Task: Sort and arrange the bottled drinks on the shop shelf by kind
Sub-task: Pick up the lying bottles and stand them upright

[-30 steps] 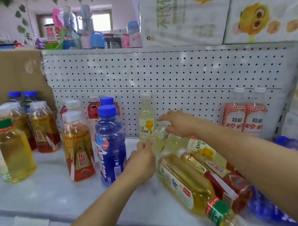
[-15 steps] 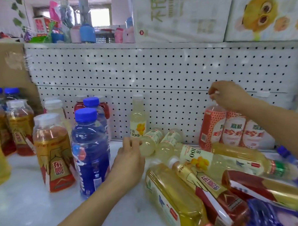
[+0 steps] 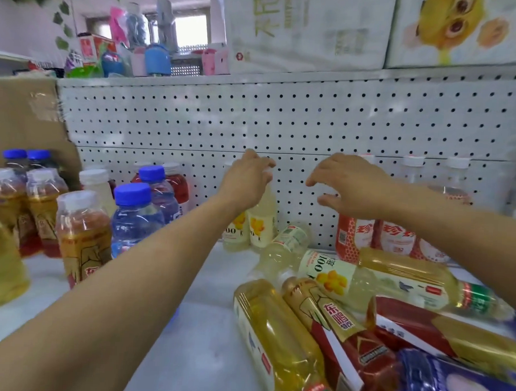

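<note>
Left hand [image 3: 247,181] up at the back edge of the white shelf [image 3: 203,346], fingers curled over the top of the upright pale-yellow plastic bottle [image 3: 263,222]. Right hand [image 3: 350,187] hovers alongside, fingers spread, holding nothing. The small clear toppled bottle [image 3: 287,245] lies below between them, long axis slanting front-left, and the right hand looks nearer.

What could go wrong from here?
1. The left hand grips the top of an upright pale bottle standing tight against its twin; a sloppy release could topple both.
2. The small bottle lying beside them may roll if bumped.
3. The open right hand hovers near the heap of lying bottles; reaching in could shift it.
</note>
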Motion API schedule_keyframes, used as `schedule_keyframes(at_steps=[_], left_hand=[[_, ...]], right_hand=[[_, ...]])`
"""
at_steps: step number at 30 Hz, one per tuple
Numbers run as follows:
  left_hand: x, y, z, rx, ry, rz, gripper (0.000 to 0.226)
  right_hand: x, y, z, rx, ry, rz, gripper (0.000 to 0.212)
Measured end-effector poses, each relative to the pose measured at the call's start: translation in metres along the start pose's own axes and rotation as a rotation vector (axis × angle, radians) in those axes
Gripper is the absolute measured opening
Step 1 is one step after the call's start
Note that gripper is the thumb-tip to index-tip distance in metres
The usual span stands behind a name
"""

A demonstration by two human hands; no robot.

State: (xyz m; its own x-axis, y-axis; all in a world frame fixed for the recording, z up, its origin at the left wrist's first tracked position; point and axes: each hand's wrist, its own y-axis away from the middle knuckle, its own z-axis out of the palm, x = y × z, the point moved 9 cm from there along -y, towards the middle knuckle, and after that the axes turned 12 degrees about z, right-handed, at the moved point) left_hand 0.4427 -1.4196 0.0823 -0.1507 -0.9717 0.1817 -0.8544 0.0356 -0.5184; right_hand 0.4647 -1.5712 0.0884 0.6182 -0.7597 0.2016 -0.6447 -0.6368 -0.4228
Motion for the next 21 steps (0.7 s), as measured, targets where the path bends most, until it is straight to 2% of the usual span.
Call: schedule_keyframes(at_steps=[3,6,8,9,10,12,14,16,17,19,21], left_hand=[[-0.007,-0.003,0.017,-0.154,-0.011,-0.02,0.055],[0.0,0.017,0.019,-0.181,0.091,-0.049,0.069],[0.006,0.045,0.022,-0.197,0.055,-0.08,0.072],[0.005,0.06,0.03,-0.257,0.009,-0.1,0.075],[0.004,0.077,0.041,-0.352,-0.007,-0.135,0.077],[-0.002,0.112,0.066,-0.582,0.116,-0.287,0.076],[-0.002,0.132,0.079,-0.672,0.303,-0.414,0.062],[-0.003,0.135,0.082,-0.627,0.409,-0.47,0.043],[-0.004,0.135,0.081,-0.593,0.437,-0.485,0.039],[-0.006,0.13,0.074,-0.522,0.443,-0.48,0.038],[-0.006,0.114,0.052,-0.404,0.34,-0.385,0.034]], right_hand=[[0.009,0.001,0.011,-0.042,0.083,0.03,0.044],[0.013,0.007,0.022,-0.093,0.07,0.012,0.043],[0.011,0.015,0.027,-0.121,0.026,-0.008,0.039],[0.009,0.019,0.029,-0.142,-0.017,-0.006,0.037],[0.005,0.024,0.034,-0.189,-0.076,0.003,0.036],[-0.008,0.036,0.053,-0.379,-0.184,0.031,0.039],[-0.018,0.05,0.076,-0.617,-0.169,0.078,0.049],[-0.02,0.064,0.091,-0.784,-0.106,0.128,0.06],[-0.017,0.067,0.094,-0.814,-0.095,0.155,0.067],[-0.012,0.072,0.092,-0.79,-0.095,0.188,0.078],[-0.006,0.073,0.083,-0.662,-0.089,0.196,0.084]])
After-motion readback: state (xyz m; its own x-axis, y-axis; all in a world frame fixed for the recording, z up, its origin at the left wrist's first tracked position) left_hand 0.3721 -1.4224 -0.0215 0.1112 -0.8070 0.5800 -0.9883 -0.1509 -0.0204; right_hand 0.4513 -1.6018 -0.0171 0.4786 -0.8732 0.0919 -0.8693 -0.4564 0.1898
